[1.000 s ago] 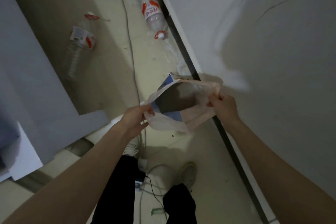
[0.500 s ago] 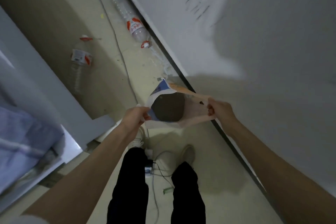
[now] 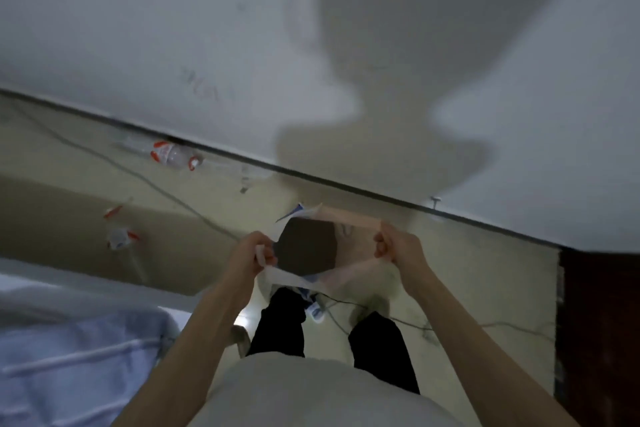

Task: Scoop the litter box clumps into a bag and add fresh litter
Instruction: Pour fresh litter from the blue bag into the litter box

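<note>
A pale pink and white bag with blue print hangs in front of me at waist height, its mouth pulled wide and dark inside. My left hand pinches the left edge of the mouth. On the opposite rim my right hand grips the bag. Both arms reach forward over my legs. No litter box or scoop shows in the head view.
A white wall with a dark baseboard runs across ahead. Two plastic bottles lie on the beige floor at left, with a cable trailing past. Blue bedding sits at lower left, a dark door frame at right.
The view has swung right and up, so the wall now fills the top. Both hands kept hold of the bag and pulled its mouth wider.
</note>
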`<state>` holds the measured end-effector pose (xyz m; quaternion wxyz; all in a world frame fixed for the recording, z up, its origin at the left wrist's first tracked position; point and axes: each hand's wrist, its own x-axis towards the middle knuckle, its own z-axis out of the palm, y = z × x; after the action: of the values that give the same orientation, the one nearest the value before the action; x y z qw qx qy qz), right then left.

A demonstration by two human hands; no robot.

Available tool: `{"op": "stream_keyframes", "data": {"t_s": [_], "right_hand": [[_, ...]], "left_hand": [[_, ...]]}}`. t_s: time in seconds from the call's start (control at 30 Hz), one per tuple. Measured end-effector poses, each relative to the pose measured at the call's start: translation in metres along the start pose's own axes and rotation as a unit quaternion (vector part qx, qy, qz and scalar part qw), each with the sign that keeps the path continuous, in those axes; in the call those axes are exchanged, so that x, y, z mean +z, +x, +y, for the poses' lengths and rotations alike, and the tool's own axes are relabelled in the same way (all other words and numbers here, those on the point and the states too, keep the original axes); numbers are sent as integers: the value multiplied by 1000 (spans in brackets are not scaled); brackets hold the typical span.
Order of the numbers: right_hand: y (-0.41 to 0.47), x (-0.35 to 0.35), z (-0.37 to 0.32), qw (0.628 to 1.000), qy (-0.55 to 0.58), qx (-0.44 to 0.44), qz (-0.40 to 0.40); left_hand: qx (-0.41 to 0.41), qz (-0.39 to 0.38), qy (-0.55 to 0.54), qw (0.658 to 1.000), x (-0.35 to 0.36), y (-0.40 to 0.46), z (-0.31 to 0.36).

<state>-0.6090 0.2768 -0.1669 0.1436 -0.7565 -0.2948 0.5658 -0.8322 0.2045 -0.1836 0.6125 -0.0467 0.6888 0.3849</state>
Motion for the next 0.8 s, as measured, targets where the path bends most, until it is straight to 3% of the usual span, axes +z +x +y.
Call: {"op": "stream_keyframes", "data": {"t_s": [0.17,0.27,0.4,0.63,0.8], "right_hand": [[-35,-76,39,994,90,24,55],[-57,-123,81,986,134,39,94],[-84,-185,147,960,231,64,143],[-142,-299,245,928,311,46,199],[-199,-351,332,869,400,75,282]], "left_hand": [[15,-59,140,988,62,-38,-5],[20,-98,244,965,104,-63,-31],[34,-121,303,945,163,-104,-77],[77,-220,420,877,274,-181,-168],[62,-273,528,802,338,-238,-254]]}}
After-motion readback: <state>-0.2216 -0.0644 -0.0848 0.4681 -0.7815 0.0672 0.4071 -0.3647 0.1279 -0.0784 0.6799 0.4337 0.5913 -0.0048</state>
